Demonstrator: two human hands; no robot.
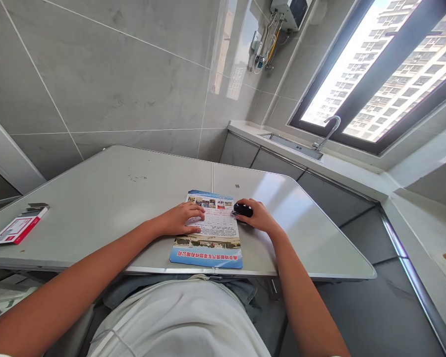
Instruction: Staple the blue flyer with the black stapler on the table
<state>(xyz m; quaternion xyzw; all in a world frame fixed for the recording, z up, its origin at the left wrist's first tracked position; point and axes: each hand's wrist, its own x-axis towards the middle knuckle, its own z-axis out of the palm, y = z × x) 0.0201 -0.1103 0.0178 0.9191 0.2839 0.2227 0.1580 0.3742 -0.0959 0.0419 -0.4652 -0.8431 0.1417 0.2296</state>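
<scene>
A printed leaflet (219, 225) with blue borders, small photos and upside-down lettering lies flat on the white table (163, 171), near its front edge. My left hand (180, 219) rests on the leaflet's left side, fingers spread and holding nothing. At the leaflet's right edge, my right hand (258, 214) is closed around a small black stapler (243, 210); its shiny metal end points toward the paper. The stapler's underside is hidden by the fingers. Beyond the leaflet lie a few tiny dark bits (237, 186) that look like staples.
A red and white box (18, 225) lies open at the table's left. More tiny bits (137, 177) are scattered toward the back. A grey tiled wall (134, 74) stands behind the table; to the right are a counter with a sink (295, 145), a faucet (329, 133) and a window.
</scene>
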